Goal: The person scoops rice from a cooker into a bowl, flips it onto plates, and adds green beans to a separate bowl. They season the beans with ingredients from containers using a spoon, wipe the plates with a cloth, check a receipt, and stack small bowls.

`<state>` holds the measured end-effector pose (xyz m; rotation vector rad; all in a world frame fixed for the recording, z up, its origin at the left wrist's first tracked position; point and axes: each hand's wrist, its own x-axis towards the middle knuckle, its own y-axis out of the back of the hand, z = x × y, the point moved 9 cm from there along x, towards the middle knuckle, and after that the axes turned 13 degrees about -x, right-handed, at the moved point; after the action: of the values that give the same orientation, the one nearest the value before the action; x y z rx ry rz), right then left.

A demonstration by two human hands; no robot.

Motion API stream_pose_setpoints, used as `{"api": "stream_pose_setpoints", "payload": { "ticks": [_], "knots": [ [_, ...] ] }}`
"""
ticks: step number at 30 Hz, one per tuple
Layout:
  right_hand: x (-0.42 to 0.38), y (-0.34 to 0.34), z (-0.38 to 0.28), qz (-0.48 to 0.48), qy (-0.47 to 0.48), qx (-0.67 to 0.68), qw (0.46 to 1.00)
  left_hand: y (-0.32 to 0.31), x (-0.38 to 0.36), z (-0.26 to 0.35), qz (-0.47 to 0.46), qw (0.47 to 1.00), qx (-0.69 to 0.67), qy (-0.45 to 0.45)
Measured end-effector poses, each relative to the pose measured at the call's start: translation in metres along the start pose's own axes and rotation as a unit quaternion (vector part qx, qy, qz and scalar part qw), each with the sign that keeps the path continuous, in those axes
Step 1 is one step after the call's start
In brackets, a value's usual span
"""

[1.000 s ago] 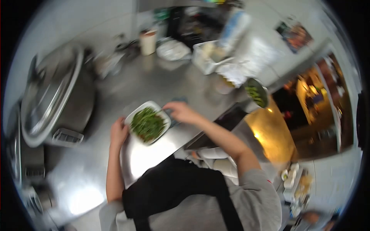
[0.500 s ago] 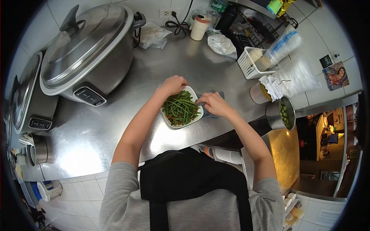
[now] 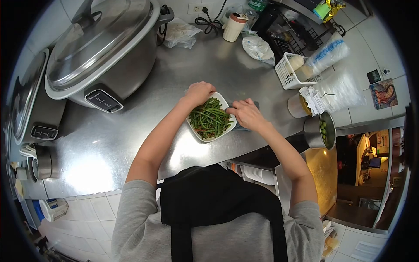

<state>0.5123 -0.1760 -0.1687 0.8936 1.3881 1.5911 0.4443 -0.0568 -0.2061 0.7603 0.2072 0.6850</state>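
Note:
A white squarish dish (image 3: 204,139) filled with cooked green beans (image 3: 210,118), with small brown and reddish bits among them, rests near the counter's front edge. My left hand (image 3: 200,93) is closed on its upper left rim, fingertips partly hidden. At the right rim, my right hand (image 3: 246,115) has its fingers bent and closed, the thumb side against the dish edge. Partly under that hand lies a grey-blue cloth (image 3: 256,105) on the steel counter.
Large rice cookers (image 3: 126,65) stand at the left on the steel counter (image 3: 192,65). Along the back are a plastic bag (image 3: 179,34), a cream tumbler (image 3: 234,29) and a white basket (image 3: 286,74). A metal pot (image 3: 312,131) with green fruits sits to the right.
The view has shifted slightly. My right hand's fingers, blurred beside the rim before, now bend closer against it. My left hand keeps its place on the dish.

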Motion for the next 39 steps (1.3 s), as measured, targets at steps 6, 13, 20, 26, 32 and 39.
{"api": "stream_pose_setpoints", "payload": {
  "ticks": [6, 13, 20, 26, 32, 39],
  "knots": [
    [-0.009, 0.003, 0.015, -0.022, -0.084, 0.157, 0.984, 0.001, -0.004, -0.001, 0.007, 1.0, -0.002, 0.003],
    [-0.029, 0.0, 0.002, -0.036, -0.073, 0.146, 0.986, -0.001, -0.004, -0.003, 0.009, 1.0, 0.0, 0.003],
    [-0.048, 0.002, -0.004, 0.017, -0.143, 0.205, 0.968, 0.005, -0.011, -0.009, 0.05, 0.999, 0.009, 0.019],
    [-0.051, -0.005, -0.028, 0.029, -0.136, 0.19, 0.972, 0.011, -0.021, -0.007, 0.089, 0.996, 0.005, 0.018],
    [-0.065, -0.049, -0.008, 0.102, -0.236, 0.425, 0.868, 0.017, -0.037, -0.022, 0.122, 0.991, -0.008, 0.058],
    [-0.06, -0.033, -0.004, 0.13, -0.191, 0.369, 0.9, 0.027, -0.066, -0.033, 0.149, 0.982, -0.064, 0.096]
  ]
}}
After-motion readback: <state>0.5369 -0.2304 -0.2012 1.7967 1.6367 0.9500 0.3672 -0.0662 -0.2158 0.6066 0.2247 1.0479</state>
